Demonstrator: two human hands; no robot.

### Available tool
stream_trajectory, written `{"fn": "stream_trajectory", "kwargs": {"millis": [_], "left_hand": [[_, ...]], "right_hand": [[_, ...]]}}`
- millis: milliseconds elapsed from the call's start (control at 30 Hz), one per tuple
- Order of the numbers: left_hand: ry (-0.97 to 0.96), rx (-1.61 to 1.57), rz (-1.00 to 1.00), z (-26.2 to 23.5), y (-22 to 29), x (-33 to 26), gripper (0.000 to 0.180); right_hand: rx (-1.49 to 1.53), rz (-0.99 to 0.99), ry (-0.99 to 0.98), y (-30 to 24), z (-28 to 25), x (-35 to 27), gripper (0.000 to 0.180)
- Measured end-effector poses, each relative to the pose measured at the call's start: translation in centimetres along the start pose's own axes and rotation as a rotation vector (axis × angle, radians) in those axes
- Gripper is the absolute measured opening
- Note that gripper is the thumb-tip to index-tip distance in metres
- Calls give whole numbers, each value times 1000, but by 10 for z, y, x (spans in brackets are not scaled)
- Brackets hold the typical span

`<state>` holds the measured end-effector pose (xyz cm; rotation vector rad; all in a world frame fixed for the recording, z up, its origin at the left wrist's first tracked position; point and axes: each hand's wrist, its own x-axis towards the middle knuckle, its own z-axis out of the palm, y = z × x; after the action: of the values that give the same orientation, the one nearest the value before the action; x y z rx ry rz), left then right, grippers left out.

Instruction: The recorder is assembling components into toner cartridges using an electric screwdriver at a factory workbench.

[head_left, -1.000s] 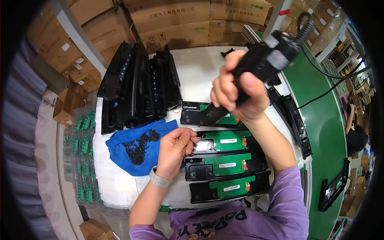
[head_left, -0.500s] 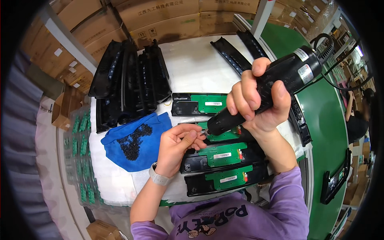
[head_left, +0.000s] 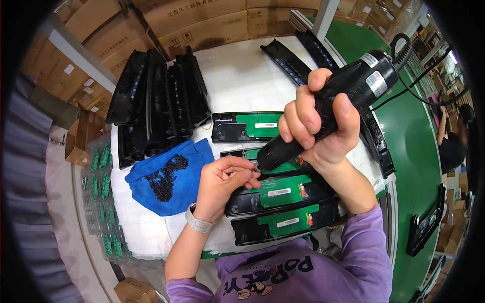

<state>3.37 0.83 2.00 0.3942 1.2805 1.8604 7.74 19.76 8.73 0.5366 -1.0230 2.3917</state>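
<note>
My right hand (head_left: 318, 123) grips a black electric screwdriver (head_left: 348, 93) with a coiled cable, tilted so its tip points down-left at a black housing with a green circuit board (head_left: 252, 154). My left hand (head_left: 222, 182) pinches something small at the screwdriver's tip, right on that housing; what it pinches is too small to make out. Two more black housings with green boards (head_left: 278, 192) (head_left: 285, 222) lie just nearer to me, and another one (head_left: 247, 126) lies farther away.
A blue cloth (head_left: 166, 177) holding a pile of small black screws lies left of my hands. Stacked black plastic covers (head_left: 156, 101) sit at the back left. Trays of green boards (head_left: 101, 202) line the left edge. Cardboard boxes (head_left: 202, 25) stand behind; a green conveyor (head_left: 409, 141) runs along the right.
The screwdriver has come down and left, from held high over the table to its tip at the housing. My left hand stayed at the same housing, fingers now meeting the tip.
</note>
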Motion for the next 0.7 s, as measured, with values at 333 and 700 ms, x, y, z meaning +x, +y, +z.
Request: {"fn": "stream_trajectory", "kwargs": {"millis": [333, 700], "left_hand": [[12, -36, -10, 1, -2, -2, 14], [3, -69, -17, 0, -8, -1, 16]], "right_hand": [[-15, -7, 163, 0, 5, -5, 28], [-22, -45, 88, 1, 5, -7, 29]]}}
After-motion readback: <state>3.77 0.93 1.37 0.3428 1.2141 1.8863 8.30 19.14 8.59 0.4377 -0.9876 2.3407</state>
